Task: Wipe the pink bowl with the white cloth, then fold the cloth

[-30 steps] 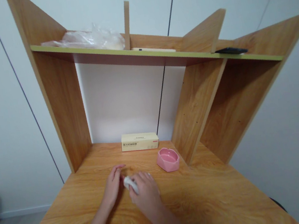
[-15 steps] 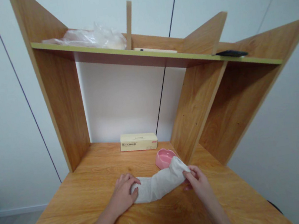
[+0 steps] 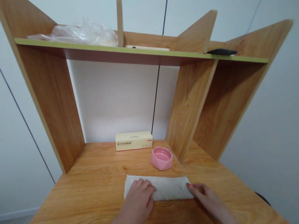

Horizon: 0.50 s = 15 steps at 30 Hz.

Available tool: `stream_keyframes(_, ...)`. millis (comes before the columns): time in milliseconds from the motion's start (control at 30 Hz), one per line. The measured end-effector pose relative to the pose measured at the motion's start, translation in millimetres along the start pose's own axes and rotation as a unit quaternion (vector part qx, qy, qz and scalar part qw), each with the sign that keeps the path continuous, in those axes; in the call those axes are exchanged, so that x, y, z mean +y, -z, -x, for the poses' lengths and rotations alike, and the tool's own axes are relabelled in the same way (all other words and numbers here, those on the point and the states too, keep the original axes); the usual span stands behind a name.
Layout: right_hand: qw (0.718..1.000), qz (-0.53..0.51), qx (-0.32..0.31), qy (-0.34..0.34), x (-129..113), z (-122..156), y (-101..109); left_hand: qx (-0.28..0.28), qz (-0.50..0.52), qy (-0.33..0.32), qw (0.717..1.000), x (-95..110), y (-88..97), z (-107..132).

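Wooden desk [image 3: 94,195] with an orange grain, seen from above. A white rectangular cloth [image 3: 166,187] lies spread flat as a long strip on the desk top, near the front edge and about midway between the left and right edges.

Left hand [image 3: 139,202]: palm down, fingers loosely together, pressed flat on the cloth's left end. It grips nothing.

Right hand [image 3: 207,200]: at the cloth's right end, fingertips [image 3: 191,187] touching its lower right corner. Whether they pinch the corner or only rest on it cannot be told from here.

Behind the cloth, apart from it, a pink faceted ceramic dish [image 3: 161,158]. Further back, against the rear wall, a pale yellow cardboard box [image 3: 134,140] with printed text. On the upper shelf: a crumpled clear plastic bag [image 3: 81,34], left; a flat black object [image 3: 222,52], right.
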State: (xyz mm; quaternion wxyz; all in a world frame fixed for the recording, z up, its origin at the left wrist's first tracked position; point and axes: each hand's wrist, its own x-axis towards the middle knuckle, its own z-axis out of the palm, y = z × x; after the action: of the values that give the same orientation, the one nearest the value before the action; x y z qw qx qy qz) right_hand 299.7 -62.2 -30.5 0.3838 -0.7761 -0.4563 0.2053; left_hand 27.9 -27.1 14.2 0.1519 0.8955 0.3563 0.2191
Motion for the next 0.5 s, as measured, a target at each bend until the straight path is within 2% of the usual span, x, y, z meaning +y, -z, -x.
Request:
stream_keyframes(133,0.999,0.008,-0.017,0.028,1,-3,-4,-0.042,-0.017,-0.030,0.999,13,-20.3,1)
stream_keyframes(267,0.998,-0.036,0.000,0.051,-6,-3,-3,-0.063,-0.020,-0.037,0.997,13,-25.1,3)
stream_keyframes(367,0.993,-0.085,0.026,0.078,-27,-2,-2,-0.063,-0.017,-0.037,0.997,13,-21.9,5)
stream_keyframes(500,0.988,-0.103,0.026,0.113,-75,8,-17,-0.065,-0.016,-0.033,0.997,15,-21.0,7)
